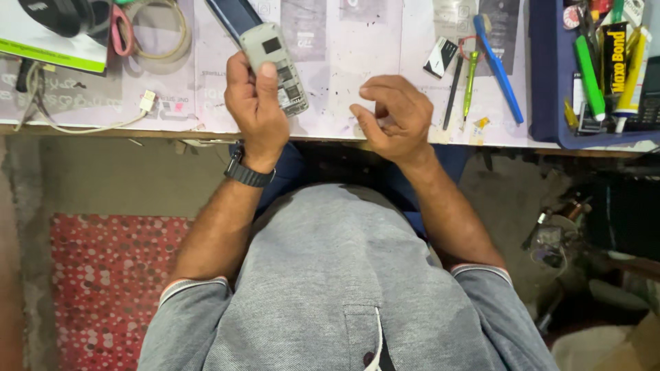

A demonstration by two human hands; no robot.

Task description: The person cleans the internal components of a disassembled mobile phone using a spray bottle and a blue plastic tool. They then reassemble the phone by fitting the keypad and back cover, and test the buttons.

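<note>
Grey shirt [344, 275] nearest lens. Your left hand [256, 103] clamped on opened phone [278, 65], held above bench edge [137, 127]. Right hand [392, 113] loosely curled, can't tell if pinching anything. Risk: thumb pressing bare board; one-handed hold slips, phone falls past bench edge. Screwdrivers [467, 82] right of phone.

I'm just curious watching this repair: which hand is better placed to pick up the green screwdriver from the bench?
Probably the right hand: it looks empty, fingers curled, and sits nearer the green screwdriver. The left hand already grips the opened phone.
</note>
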